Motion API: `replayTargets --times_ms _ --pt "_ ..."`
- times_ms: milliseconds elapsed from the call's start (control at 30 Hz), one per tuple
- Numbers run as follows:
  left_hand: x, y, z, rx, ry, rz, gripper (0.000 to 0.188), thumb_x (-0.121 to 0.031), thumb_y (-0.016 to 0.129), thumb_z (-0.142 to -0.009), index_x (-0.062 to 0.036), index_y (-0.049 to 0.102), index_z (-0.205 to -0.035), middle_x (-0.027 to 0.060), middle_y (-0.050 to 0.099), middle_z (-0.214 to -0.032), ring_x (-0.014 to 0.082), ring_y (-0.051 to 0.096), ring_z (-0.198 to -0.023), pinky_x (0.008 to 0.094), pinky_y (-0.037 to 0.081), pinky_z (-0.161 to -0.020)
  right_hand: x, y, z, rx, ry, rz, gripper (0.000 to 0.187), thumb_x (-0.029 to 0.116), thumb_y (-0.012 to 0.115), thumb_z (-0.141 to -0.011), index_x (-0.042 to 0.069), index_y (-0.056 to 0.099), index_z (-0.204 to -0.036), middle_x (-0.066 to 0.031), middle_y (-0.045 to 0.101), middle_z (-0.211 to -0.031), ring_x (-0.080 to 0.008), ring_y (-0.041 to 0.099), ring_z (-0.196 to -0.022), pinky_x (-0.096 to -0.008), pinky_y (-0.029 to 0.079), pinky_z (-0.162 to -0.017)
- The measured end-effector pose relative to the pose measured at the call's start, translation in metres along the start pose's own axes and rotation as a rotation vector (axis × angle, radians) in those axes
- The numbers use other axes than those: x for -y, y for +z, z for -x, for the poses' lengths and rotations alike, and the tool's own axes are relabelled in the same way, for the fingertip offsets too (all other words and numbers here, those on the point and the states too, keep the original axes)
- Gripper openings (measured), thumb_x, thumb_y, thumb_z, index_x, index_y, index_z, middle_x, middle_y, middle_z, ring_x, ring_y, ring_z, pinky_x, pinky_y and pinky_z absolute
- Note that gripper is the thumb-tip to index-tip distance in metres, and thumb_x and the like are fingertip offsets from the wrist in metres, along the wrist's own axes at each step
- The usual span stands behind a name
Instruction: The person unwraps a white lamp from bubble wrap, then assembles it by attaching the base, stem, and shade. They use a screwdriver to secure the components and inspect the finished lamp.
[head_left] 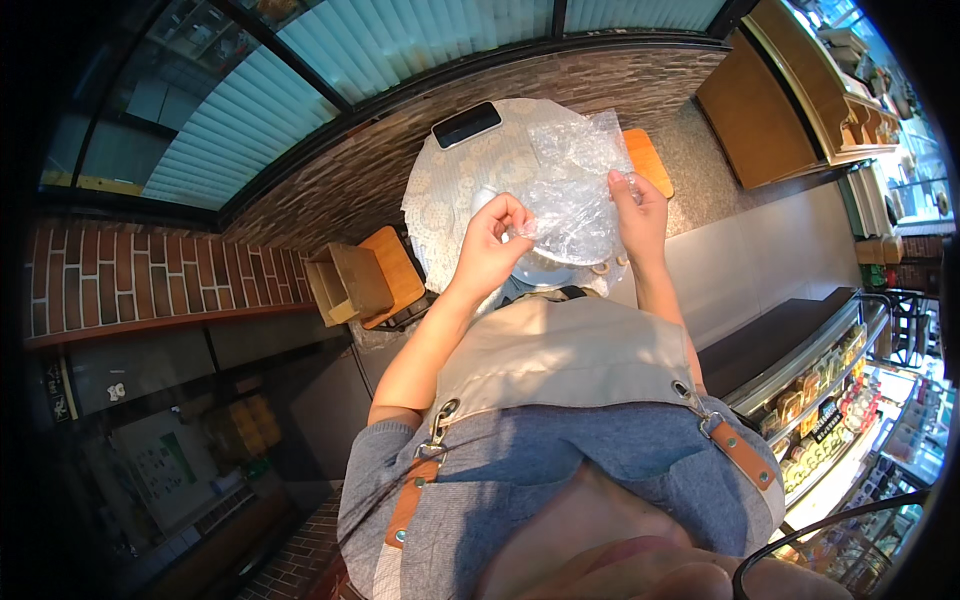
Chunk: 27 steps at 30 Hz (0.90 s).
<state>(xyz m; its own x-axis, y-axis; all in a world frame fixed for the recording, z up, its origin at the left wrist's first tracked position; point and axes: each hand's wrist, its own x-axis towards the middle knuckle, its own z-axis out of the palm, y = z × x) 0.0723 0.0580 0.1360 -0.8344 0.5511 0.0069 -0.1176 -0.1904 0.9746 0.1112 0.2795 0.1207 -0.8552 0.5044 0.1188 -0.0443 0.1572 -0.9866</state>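
Observation:
Between my two hands a clear, crinkled plastic sheet [570, 215] is stretched over the near part of a small round table. My left hand [488, 245] pinches its left edge, fingers curled in. At the opposite edge, my right hand [640, 212] grips the plastic between thumb and fingers. More clear plastic [578, 142] spreads on the tabletop beyond; I cannot tell whether it is the same piece. Partly hidden behind my left hand is a white object [483, 196]. Below the plastic, a pale rounded rim [548, 276] shows, mostly covered.
A patterned pale cloth [430, 185] covers the table, with a dark-screened phone or tablet [467, 125] at its far left. Wooden stools [648, 163] stand either side; an open cardboard box [345, 285] sits at the left one. A glass display case [815, 395] is at right.

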Motion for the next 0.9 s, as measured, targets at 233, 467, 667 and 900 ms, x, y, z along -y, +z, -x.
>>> replayTargets --times_ms 233,467,667,900 --pt "-0.001 0.001 -0.002 -0.022 -0.033 0.102 0.033 0.01 0.053 -0.073 -0.0081 0.041 -0.097 -0.0012 0.048 -0.088 0.0061 0.047 -0.082 0.0193 0.037 -0.072 0.019 0.01 0.003 0.202 -0.116 -0.015 0.025 0.027 0.065 -0.092 0.002 0.064 -0.09 -0.0009 0.061 -0.082 -0.0099 0.053 -0.077 -0.0243 0.043 -0.076" --pt "-0.002 0.004 0.002 -0.087 -0.042 0.133 0.028 0.011 0.053 -0.074 -0.0089 0.041 -0.09 -0.0035 0.045 -0.081 0.0028 0.042 -0.072 0.018 0.031 -0.06 0.009 0.017 0.013 0.346 -0.174 0.242 0.027 0.027 0.068 -0.087 0.005 0.064 -0.071 -0.0093 0.057 -0.061 -0.0232 0.051 -0.062 -0.0346 0.04 -0.074" --pt "-0.008 0.013 0.015 -0.115 0.085 0.03 0.028 0.012 0.053 -0.071 -0.0096 0.037 -0.08 -0.0049 0.036 -0.077 0.0025 0.036 -0.07 0.0182 0.03 -0.06 0.012 0.022 0.008 0.032 -0.537 0.483 0.039 0.023 0.067 -0.088 0.007 0.051 -0.057 -0.0075 0.046 -0.051 -0.0253 0.039 -0.05 -0.034 0.032 -0.063" --pt "-0.011 0.006 0.014 -0.189 0.138 -0.147 0.025 0.007 0.062 -0.069 -0.0071 0.045 -0.082 -0.0047 0.034 -0.073 0.0033 0.037 -0.069 0.0201 0.03 -0.059 0.019 0.017 0.011 0.105 -0.465 0.392 0.037 0.021 0.067 -0.09 0.005 0.054 -0.059 -0.0059 0.047 -0.053 -0.0203 0.04 -0.051 -0.0333 0.034 -0.063"
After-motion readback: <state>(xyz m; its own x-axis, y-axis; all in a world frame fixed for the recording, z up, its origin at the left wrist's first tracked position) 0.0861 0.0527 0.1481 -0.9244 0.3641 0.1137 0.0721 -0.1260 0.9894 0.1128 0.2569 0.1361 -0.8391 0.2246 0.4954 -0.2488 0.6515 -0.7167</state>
